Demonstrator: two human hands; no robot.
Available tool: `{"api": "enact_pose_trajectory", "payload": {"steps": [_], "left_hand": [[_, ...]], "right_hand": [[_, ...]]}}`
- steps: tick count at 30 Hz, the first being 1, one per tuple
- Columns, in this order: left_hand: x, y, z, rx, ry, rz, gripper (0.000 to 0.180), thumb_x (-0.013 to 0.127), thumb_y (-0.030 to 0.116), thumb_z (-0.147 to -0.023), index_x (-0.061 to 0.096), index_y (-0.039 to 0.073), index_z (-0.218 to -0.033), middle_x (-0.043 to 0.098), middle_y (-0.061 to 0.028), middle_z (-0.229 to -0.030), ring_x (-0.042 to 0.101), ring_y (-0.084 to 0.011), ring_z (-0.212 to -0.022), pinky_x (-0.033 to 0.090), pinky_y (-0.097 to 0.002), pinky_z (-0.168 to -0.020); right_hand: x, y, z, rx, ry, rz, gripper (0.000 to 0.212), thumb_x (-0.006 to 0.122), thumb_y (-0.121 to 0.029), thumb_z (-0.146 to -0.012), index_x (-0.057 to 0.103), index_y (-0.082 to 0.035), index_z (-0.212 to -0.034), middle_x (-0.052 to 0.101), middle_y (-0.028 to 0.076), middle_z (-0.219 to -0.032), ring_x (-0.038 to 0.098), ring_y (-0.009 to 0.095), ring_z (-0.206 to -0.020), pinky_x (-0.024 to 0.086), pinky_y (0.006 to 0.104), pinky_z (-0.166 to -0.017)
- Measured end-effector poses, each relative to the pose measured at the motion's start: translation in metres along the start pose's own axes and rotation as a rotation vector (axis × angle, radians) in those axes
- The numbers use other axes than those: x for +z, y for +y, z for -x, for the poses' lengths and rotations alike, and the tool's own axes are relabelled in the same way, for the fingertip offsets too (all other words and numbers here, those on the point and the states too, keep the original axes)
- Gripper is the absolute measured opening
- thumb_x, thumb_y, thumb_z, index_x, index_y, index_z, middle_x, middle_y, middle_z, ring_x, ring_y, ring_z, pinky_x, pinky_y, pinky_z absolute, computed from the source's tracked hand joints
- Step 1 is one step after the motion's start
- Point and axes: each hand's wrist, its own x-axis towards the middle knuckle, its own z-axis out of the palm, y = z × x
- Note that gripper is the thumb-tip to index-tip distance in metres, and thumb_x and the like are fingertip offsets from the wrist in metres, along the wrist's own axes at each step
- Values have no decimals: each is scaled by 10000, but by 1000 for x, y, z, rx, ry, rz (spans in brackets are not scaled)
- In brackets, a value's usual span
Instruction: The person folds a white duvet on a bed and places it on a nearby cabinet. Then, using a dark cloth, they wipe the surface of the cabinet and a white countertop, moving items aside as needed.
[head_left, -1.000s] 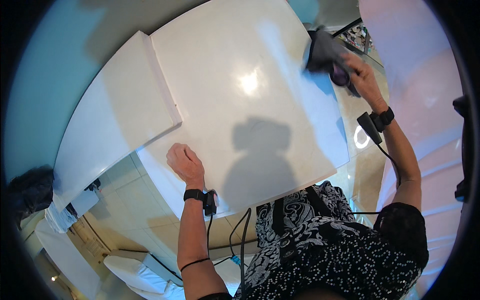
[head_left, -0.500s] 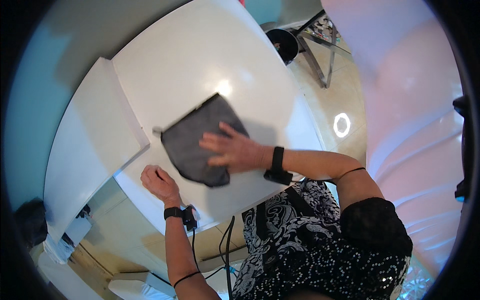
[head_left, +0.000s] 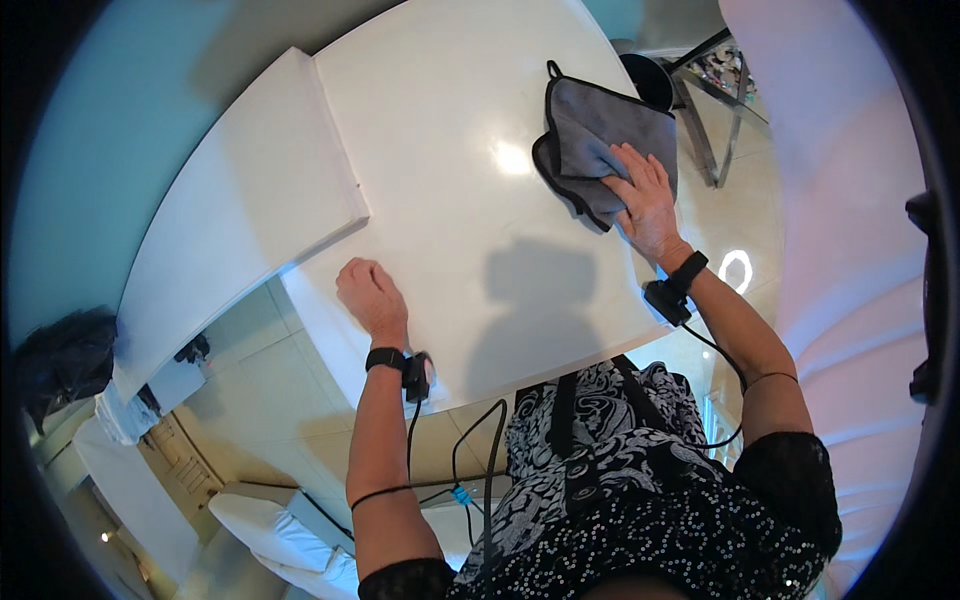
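A grey cloth (head_left: 612, 125) with black edging and a small hanging loop lies folded and rumpled at the table's far right, part of it at the right edge. On its near right part rests my right hand (head_left: 648, 203), fingers stretched out and pressing the fabric, which is bunched near the thumb. My left hand (head_left: 373, 298) is closed, its fingers curled under, and leans on the white table (head_left: 430, 150) near its left side. Nothing shows in it.
A raised white ledge (head_left: 250, 180) borders the table on the left. Beyond the right edge stand a black bucket-like container (head_left: 648, 82) and a metal-legged stand (head_left: 722, 150). Black cables (head_left: 490, 450) hang below the front edge. A pinkish glossy surface (head_left: 830, 250) rises at the right.
My right hand has carried the cloth from the table's middle to the far right, and the cloth is now more folded. My left hand stays at the left of the table. The view has shifted.
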Motion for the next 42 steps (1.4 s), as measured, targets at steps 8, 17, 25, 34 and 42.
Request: {"api": "enact_pose_trajectory", "payload": {"steps": [8,17,25,34,42], "left_hand": [[-24,1,15,-99,37,85,384,662,163,-774,520,5,-1094,525,-190,-1102,500,-361,-1019,418,-459,-848],[-33,10,11,-199,-171,-67,462,663,265,-804,484,48,-1170,519,-146,-1047,562,-327,-935,485,-427,-752],[-17,8,0,-69,-196,-163,173,547,202,-893,539,100,-1032,519,-117,-989,590,-327,-791,503,-423,-626],[30,59,-66,97,-152,-79,115,528,185,-919,541,83,-972,533,-113,-944,591,-326,-738,503,-422,-600],[74,70,-156,71,-71,-174,131,520,234,-923,522,105,-944,521,-112,-982,597,-352,-758,504,-459,-642]], "right_hand": [[10,2,-1,27,15,38,406,613,-50,-648,604,-101,-1051,434,148,-1368,359,295,-1322,233,469,-1097],[8,-4,0,46,12,10,412,604,-44,-644,602,-89,-1054,426,162,-1370,351,298,-1326,230,475,-1097],[4,-11,-1,59,-13,-9,423,644,-50,-629,619,-94,-1049,409,151,-1383,337,294,-1336,235,478,-1097],[1,-13,-3,68,-30,-19,432,678,-63,-615,632,-90,-1044,414,159,-1382,339,293,-1337,246,492,-1090],[1,-11,-1,63,-36,-79,493,743,-56,-550,604,-103,-1021,430,163,-1367,365,307,-1322,266,506,-1076]]}}
